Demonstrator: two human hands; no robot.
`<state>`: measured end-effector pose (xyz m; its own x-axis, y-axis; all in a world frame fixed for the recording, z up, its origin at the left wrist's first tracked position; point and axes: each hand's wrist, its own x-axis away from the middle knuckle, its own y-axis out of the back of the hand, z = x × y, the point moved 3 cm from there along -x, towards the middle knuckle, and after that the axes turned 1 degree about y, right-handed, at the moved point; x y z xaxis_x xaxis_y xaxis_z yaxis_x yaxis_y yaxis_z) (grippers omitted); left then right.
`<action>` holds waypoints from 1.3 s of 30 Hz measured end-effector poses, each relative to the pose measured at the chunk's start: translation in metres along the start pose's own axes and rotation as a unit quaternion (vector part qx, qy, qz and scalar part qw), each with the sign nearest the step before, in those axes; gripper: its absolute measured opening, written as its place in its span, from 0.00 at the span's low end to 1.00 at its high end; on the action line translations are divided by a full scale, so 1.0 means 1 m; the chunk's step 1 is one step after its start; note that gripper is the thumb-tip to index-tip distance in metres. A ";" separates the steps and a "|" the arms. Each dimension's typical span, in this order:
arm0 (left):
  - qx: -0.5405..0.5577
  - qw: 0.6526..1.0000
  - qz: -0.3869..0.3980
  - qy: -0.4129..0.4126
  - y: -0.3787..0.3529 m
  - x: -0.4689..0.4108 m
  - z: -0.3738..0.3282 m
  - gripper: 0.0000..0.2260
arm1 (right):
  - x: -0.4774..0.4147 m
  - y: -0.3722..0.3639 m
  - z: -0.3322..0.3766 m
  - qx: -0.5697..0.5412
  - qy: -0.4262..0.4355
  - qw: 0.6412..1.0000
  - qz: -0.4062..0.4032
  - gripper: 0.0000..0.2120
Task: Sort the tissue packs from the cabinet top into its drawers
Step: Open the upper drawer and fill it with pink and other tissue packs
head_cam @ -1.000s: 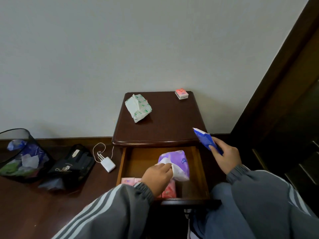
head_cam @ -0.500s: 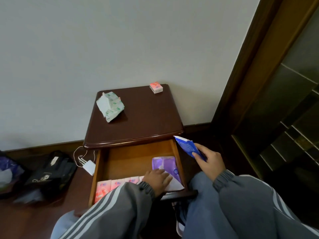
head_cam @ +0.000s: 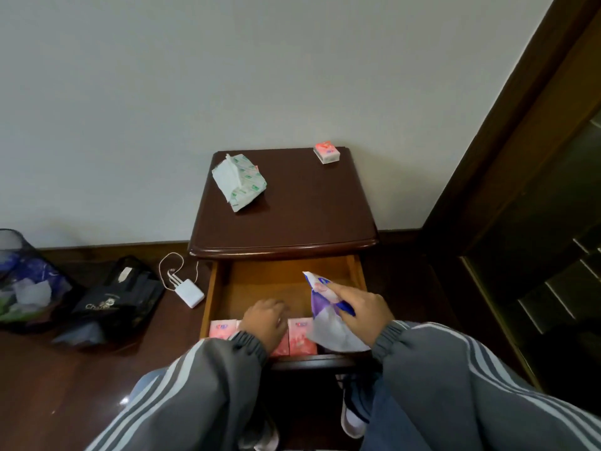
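The dark wooden cabinet top (head_cam: 309, 216) carries a crumpled green-and-white tissue pack (head_cam: 240, 180) at the back left and a small pink pack (head_cam: 327, 152) at the back right. Below it the top drawer (head_cam: 260, 281) stands pulled out. A row of pink packs (head_cam: 300, 336) lines its front. My left hand (head_cam: 266, 323) rests on that row with loosely bent fingers and nothing visible in them. My right hand (head_cam: 361, 314) grips a blue pack (head_cam: 344, 308) over the drawer's right side, against a purple-and-white pack (head_cam: 328, 330) lying there.
On the floor to the left are a mesh bin (head_cam: 19, 281) with rubbish, a black bag (head_cam: 110, 304) and a white charger (head_cam: 190, 292) with its cable. A dark door frame (head_cam: 504, 157) runs down the right. My knees are close to the drawer front.
My left hand has left the purple pack and shifted left onto the pink packs. My right hand has carried the blue pack from beside the cabinet down into the drawer.
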<state>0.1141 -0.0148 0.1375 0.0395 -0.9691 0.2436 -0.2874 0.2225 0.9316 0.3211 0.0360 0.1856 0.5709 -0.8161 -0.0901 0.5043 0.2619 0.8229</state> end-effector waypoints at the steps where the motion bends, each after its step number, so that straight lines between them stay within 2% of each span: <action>1: -0.013 0.999 0.016 0.027 0.000 0.006 0.015 0.18 | -0.011 -0.013 0.003 0.050 0.006 0.998 0.032 0.22; 4: -0.001 0.995 0.067 0.068 -0.007 0.021 0.043 0.19 | -0.043 -0.051 0.007 0.192 0.000 0.973 0.131 0.24; 6: 0.013 0.995 0.069 0.068 -0.012 0.026 0.049 0.18 | -0.061 -0.069 0.004 0.226 -0.029 0.957 0.181 0.25; 9: 0.021 0.996 0.055 0.063 -0.015 0.028 0.050 0.16 | -0.077 -0.089 -0.001 0.210 -0.059 0.948 0.231 0.24; 14: 0.007 0.997 0.048 0.057 -0.013 0.023 0.054 0.13 | -0.088 -0.103 -0.005 0.200 -0.045 0.923 0.324 0.24; 22: 0.021 0.997 0.060 0.052 -0.016 0.023 0.058 0.17 | -0.094 -0.102 -0.002 0.162 0.017 0.916 0.366 0.20; 25: 0.027 0.995 0.075 0.060 -0.016 0.023 0.058 0.18 | -0.092 -0.097 -0.005 0.144 0.023 0.930 0.337 0.24; 28: 0.008 0.994 0.080 0.070 -0.012 0.019 0.054 0.16 | -0.092 -0.083 -0.021 0.152 -0.032 0.945 0.288 0.31; 31: 0.013 0.997 0.039 0.071 -0.007 0.007 0.042 0.16 | -0.081 -0.073 -0.044 0.194 -0.101 0.931 0.292 0.33; 33: 0.027 0.997 0.018 0.064 -0.005 -0.007 0.031 0.19 | -0.069 -0.073 -0.053 0.209 -0.112 0.928 0.289 0.34; 36: 0.019 0.995 0.068 0.075 -0.009 -0.035 0.018 0.25 | -0.056 -0.080 -0.053 0.219 -0.110 0.931 0.272 0.35; 39: 0.000 0.987 0.131 0.091 -0.019 -0.057 0.013 0.25 | -0.045 -0.090 -0.053 0.215 -0.113 0.931 0.273 0.37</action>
<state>0.1048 0.0350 0.1024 0.1353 -0.8433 0.5201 -0.3113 0.4622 0.8303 0.2845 0.0765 0.0862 0.4911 -0.7214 0.4883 -0.1552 0.4791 0.8639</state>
